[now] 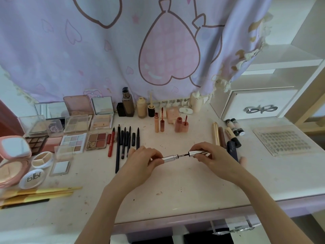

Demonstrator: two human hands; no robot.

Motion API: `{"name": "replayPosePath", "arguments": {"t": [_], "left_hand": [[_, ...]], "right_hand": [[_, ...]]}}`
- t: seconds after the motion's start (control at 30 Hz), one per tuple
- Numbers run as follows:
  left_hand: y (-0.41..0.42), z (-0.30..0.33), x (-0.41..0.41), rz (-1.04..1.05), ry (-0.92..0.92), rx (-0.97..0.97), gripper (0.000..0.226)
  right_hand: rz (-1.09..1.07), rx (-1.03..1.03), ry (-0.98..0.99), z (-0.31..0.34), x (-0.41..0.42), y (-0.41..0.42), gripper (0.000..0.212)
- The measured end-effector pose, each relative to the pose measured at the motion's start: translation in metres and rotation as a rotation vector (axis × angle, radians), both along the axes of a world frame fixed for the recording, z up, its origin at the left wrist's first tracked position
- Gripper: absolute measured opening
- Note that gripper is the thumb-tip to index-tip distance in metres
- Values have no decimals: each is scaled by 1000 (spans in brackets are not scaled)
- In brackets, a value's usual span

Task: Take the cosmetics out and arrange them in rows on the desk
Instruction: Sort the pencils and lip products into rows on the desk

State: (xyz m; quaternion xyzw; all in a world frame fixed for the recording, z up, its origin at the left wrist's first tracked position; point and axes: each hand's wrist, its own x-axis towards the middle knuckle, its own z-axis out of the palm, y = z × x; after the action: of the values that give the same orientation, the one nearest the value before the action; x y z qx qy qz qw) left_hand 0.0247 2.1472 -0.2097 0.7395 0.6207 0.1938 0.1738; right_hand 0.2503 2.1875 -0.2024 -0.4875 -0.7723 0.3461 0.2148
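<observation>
Above the middle of the desk [175, 191], my left hand [142, 160] grips the silver tube [169, 158] of a mascara-like stick. My right hand [209, 156] grips its silver cap [197, 153], pulled a little away so a thin dark wand [182, 155] shows between the two parts. Cosmetics lie in rows around them: pencils [123, 141] just left of my hands, palettes [84, 136] and compacts [14, 164] further left, lip glosses [161, 122] behind, tubes and sticks [226, 136] to the right.
Foundation bottles [133, 106] stand along the back by a lilac curtain [123, 50]. A clear lash tray [283, 140] lies at right, a white box [255, 104] behind it. Yellow brushes [37, 192] lie at the front left edge. White shelves [290, 59] rise at right.
</observation>
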Motion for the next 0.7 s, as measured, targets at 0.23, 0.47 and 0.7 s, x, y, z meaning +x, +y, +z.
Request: {"name": "replayPosePath", "arguments": {"t": [0.23,0.47,0.7], "left_hand": [[-4,7,-10,42,17,-10,19],[-10,9,0,300,-201,-6,19],[-23,-5,19,501,-356,-52,23]], "right_hand": [[-44,35,-46,10,16,-3,15],[-177,-34,3,12,10,-10,10],[-292,-326,227,-11,-29,-31,7]]}}
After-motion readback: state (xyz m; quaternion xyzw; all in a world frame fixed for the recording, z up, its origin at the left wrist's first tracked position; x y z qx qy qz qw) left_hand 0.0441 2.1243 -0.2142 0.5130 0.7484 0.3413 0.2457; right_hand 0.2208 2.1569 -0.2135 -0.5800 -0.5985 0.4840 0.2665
